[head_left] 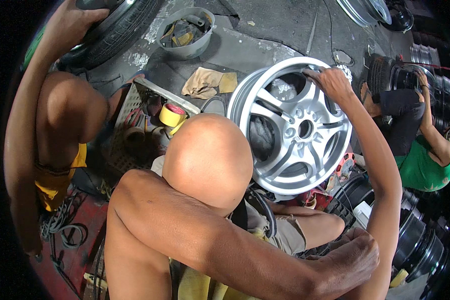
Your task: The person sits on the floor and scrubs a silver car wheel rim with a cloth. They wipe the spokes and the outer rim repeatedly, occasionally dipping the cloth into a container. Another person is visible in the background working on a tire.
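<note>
A silver alloy wheel rim [277, 92] with several spokes stands tilted in front of me, its face turned toward me. At its upper edge, my right hand [333, 84] curls its fingers over the lip and grips it. My left arm crosses over my bent knee to the right. The left hand [347, 255] is closed beside my right forearm; whether anything is inside it is hidden. Left of the wheel rim, a brown cloth [201, 84] and a square of sandpaper-like sheet [228, 82] lie on the floor.
A perforated crate [166, 95] holds yellow tape [172, 117] and tools. Beyond it stands a grey bucket [205, 47] of scraps. At left, a person's hand [67, 22] rests by a tyre [112, 45]; at right, a person in green [430, 165] handles another wheel. Stacked rims [420, 245] line the right.
</note>
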Demonstrator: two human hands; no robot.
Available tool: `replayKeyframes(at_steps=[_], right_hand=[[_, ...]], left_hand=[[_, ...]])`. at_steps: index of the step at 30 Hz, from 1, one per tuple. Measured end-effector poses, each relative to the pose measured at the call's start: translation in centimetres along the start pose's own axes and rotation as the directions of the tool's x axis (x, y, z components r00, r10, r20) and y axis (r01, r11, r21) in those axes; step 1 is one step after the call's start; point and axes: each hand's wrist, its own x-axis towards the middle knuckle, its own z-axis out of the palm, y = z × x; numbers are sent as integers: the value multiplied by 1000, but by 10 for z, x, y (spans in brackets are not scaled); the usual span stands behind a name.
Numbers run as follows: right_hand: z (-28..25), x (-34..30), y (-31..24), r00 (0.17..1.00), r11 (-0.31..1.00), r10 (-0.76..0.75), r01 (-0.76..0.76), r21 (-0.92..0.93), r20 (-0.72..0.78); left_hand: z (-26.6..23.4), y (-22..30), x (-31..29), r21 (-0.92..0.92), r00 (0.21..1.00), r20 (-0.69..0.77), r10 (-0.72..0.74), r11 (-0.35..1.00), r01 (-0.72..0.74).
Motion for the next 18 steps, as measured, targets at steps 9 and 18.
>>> replayKeyframes(at_steps=[9,18], right_hand=[[-10,15,0,1000,1000,-4,3,-5,-25],[-22,6,-13,999,997,47,-47,-61,3]], left_hand=[[-4,0,-6,41,998,51,-48,998,46],[-5,2,-7,72,991,119,-69,996,61]])
